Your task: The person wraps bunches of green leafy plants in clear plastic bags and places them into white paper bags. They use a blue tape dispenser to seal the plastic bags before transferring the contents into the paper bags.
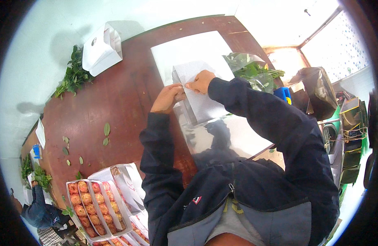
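Note:
A sheet of white corrugated cardboard (204,101), folded over on itself, lies on a glossy white sheet (213,46) on the table. My left hand (169,97) grips its left edge, fingers curled around it. The fingertips of my right hand (202,82) pinch or press the cardboard close to my left fingers; the contact is partly hidden. Clear plastic film (261,80) partly covers a bunch of green leafy stems (253,70) just beyond my right forearm.
Boxes of red-orange roses (95,206) stand at the lower left. Loose leaves (106,129) dot the brown table (124,101). Farther back are a white carton (101,50) and more foliage (73,73). A blue tool or dispenser (282,93) sits at the right; another person (39,209) works at far left.

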The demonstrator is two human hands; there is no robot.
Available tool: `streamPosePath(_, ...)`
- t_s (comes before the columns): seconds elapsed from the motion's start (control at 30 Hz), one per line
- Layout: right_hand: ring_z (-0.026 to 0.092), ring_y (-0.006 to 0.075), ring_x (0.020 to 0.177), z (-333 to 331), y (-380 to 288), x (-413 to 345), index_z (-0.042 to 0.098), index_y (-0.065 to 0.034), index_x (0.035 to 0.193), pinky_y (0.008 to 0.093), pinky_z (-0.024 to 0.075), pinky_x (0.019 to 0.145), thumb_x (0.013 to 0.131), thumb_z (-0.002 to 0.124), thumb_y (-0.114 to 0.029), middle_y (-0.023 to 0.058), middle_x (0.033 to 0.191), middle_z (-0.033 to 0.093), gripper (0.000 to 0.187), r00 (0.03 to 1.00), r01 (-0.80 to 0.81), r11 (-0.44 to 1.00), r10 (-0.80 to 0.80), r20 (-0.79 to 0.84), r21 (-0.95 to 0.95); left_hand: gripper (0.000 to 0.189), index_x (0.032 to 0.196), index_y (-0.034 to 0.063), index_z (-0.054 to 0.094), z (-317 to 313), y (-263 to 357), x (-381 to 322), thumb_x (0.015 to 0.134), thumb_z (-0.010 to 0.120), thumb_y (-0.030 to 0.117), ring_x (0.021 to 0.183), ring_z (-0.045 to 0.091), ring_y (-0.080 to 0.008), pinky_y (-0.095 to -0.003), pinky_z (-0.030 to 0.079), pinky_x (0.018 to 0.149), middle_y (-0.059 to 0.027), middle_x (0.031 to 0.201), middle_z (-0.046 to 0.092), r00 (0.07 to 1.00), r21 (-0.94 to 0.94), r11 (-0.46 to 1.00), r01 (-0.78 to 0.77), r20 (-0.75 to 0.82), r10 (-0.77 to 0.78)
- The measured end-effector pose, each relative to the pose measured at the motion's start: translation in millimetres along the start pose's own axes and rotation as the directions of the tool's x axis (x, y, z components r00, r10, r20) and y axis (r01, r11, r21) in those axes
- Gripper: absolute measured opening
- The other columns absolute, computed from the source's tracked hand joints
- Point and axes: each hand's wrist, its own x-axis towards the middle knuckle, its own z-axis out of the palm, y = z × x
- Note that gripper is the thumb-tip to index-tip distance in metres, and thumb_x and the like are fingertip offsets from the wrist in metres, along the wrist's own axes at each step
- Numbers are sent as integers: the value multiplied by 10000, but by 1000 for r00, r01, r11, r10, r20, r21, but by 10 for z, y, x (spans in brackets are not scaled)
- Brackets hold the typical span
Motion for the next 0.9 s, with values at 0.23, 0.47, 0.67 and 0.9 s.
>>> streamPosePath(0.23, 629, 203, 572, -28, 64, -35, 645, -108, 516, 302, 507, 638, 821, 587, -492, 41, 506, 595, 494, 996, 85, 996, -85, 7, -15, 213, 1015, -34, 589, -1, 61, -16, 913, 508, 135, 621, 433, -37, -191, 347, 557, 38, 745, 526, 998, -1, 1000, 17, 58, -17)
streamPosePath(0.47, 628, 208, 566, 14, 18, 2, 636, -117, 499, 309, 507, 622, 834, 576, -466, 44, 493, 585, 488, 998, 55, 998, -55, 13, 12, 222, 1060, -32, 577, -42, 51, -6, 897, 503, 98, 619, 421, -26, -165, 331, 544, 39, 761, 525, 998, -11, 1000, 17, 65, -16)
streamPosePath(0.67, 623, 196, 538, 70, 80, 130, 643, -107, 511, 303, 507, 601, 831, 598, -428, 45, 498, 593, 456, 996, 83, 995, -84, -6, -49, 277, 1114, -27, 553, 177, 143, -244, 918, 468, 148, 812, 578, -134, -273, 483, 719, -55, 960, 614, 995, -221, 972, 81, -32, -90)
streamPosePath(0.9, 638, 193, 558, 51, 84, 43, 679, -66, 584, 321, 520, 609, 824, 621, -398, 53, 544, 629, 414, 994, 104, 994, -103, -38, 23, 339, 1117, -17, 556, 223, 232, -227, 961, 468, 271, 817, 590, -161, -308, 506, 721, -68, 967, 632, 976, -105, 984, 144, -151, -159)
